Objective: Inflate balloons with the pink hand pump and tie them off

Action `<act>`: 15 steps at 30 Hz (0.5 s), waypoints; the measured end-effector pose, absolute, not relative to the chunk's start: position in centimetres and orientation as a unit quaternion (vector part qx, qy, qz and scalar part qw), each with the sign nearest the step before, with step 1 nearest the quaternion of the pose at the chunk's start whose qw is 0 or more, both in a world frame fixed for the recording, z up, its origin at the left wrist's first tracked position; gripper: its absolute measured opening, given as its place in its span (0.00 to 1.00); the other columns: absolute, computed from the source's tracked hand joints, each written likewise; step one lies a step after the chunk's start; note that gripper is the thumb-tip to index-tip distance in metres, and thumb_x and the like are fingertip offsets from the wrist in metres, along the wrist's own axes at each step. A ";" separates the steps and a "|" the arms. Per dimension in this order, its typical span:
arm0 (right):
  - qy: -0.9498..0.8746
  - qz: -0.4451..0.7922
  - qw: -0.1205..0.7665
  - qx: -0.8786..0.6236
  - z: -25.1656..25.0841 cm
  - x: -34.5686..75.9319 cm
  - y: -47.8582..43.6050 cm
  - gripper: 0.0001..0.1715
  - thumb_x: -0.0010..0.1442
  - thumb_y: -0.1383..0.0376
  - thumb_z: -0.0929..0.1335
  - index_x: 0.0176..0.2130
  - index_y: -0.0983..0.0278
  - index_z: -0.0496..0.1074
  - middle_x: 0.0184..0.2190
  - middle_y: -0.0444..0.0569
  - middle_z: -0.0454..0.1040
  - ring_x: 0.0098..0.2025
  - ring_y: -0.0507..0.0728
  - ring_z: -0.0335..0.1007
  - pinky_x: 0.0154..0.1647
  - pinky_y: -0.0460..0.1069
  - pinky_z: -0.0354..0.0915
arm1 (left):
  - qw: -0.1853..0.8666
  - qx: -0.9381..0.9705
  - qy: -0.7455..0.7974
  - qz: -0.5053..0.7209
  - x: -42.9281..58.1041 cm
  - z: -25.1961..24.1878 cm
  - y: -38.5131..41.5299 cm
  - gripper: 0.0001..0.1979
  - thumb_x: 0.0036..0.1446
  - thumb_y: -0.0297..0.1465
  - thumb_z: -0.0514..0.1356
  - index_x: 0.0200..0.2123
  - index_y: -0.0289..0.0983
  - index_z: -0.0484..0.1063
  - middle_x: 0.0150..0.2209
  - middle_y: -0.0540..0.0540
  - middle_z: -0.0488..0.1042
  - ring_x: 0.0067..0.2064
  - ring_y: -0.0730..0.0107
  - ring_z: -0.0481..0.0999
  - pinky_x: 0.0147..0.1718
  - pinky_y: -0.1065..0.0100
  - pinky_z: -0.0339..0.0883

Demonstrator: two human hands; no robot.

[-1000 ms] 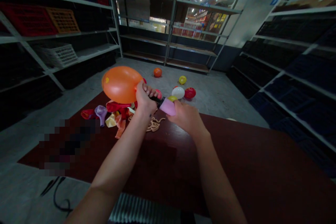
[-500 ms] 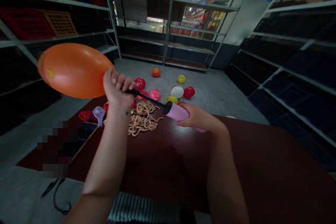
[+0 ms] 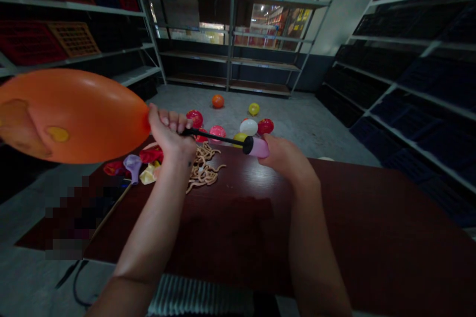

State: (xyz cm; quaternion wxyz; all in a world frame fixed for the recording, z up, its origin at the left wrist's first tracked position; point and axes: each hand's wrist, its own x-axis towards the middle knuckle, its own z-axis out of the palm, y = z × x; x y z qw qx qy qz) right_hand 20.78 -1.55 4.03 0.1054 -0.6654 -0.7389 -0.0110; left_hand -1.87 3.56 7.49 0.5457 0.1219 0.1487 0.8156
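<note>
An inflated orange balloon point(image 3: 85, 114) fills the left of the head view, with a yellow patch on its side. My left hand point(image 3: 170, 129) is closed round its neck and the nozzle end of a balloon pump, so the joint between them is hidden. From there the pump's black rod point(image 3: 219, 137) runs right into a pink barrel point(image 3: 259, 147) with a black collar. My right hand point(image 3: 284, 158) is wrapped round that barrel. Below my left hand, uninflated balloons point(image 3: 133, 167) in purple, red and yellow lie beside a heap of tan strings or bands point(image 3: 206, 173).
The dark red table point(image 3: 238, 228) spans the foreground. Several inflated balloons point(image 3: 248, 127) lie on the grey floor past its far edge. Shelves with crates point(image 3: 74, 38) stand left, metal racks point(image 3: 230, 59) behind, dark crates point(image 3: 420, 89) right. A cable point(image 3: 76, 282) hangs at lower left.
The orange balloon has grown larger and reaches the left frame edge. More of the black rod shows between my hands, and my right hand has shifted slightly right and up.
</note>
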 end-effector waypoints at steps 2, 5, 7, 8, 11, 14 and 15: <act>-0.727 -0.052 0.091 -0.679 4.2 20.4 -1.7 0.17 0.56 0.69 0.70 0.46 0.65 0.72 0.45 0.57 0.80 0.43 0.63 0.77 0.39 0.52 0.63 | 0.547 0.098 0.165 0.815 -0.7 6.7 3.9 0.27 0.76 0.36 0.48 0.21 0.37 0.47 0.13 0.57 0.46 0.13 0.81 0.48 0.17 0.74 0.50; -0.717 -0.086 0.060 -0.689 4.5 19.7 -2.2 0.15 0.56 0.72 0.68 0.45 0.67 0.72 0.43 0.59 0.80 0.42 0.64 0.78 0.38 0.53 0.63 | 0.567 0.081 0.181 0.799 1.3 5.4 4.1 0.27 0.75 0.35 0.49 0.21 0.37 0.48 0.14 0.57 0.47 0.14 0.80 0.48 0.17 0.73 0.50; -0.715 -0.096 0.042 -0.692 4.5 19.0 -2.6 0.15 0.56 0.73 0.68 0.45 0.68 0.72 0.42 0.60 0.80 0.41 0.65 0.78 0.37 0.53 0.63 | 0.584 0.082 0.179 0.788 2.7 4.4 4.0 0.27 0.73 0.34 0.52 0.20 0.38 0.49 0.14 0.57 0.47 0.14 0.78 0.49 0.18 0.72 0.51; -0.716 -0.098 0.035 -0.690 4.5 18.6 -2.7 0.15 0.56 0.73 0.68 0.45 0.68 0.72 0.41 0.60 0.80 0.41 0.66 0.79 0.36 0.53 0.64 | 0.591 0.082 0.177 0.783 3.3 3.9 4.0 0.27 0.73 0.33 0.52 0.19 0.38 0.50 0.14 0.57 0.47 0.15 0.77 0.49 0.18 0.72 0.51; -0.723 -0.095 0.024 -0.684 4.3 17.2 -2.9 0.16 0.57 0.73 0.68 0.47 0.69 0.72 0.42 0.61 0.80 0.41 0.66 0.80 0.36 0.53 0.65 | 0.610 0.087 0.174 0.768 4.7 2.8 3.8 0.27 0.73 0.32 0.50 0.18 0.38 0.51 0.14 0.56 0.47 0.15 0.76 0.48 0.18 0.71 0.51; -0.735 -0.079 0.022 -0.673 4.1 15.8 -2.6 0.16 0.59 0.70 0.68 0.48 0.69 0.72 0.42 0.61 0.81 0.41 0.66 0.80 0.35 0.53 0.66 | 0.618 0.091 0.190 0.758 4.8 2.4 4.0 0.27 0.73 0.34 0.51 0.19 0.38 0.51 0.14 0.56 0.47 0.15 0.77 0.48 0.17 0.71 0.49; -0.741 -0.076 0.025 -0.667 4.0 15.5 -2.5 0.16 0.60 0.68 0.68 0.48 0.69 0.73 0.42 0.60 0.81 0.41 0.67 0.80 0.35 0.53 0.66 | 0.617 0.092 0.199 0.756 4.6 2.4 4.2 0.27 0.72 0.35 0.52 0.19 0.38 0.51 0.14 0.57 0.47 0.15 0.77 0.48 0.17 0.71 0.49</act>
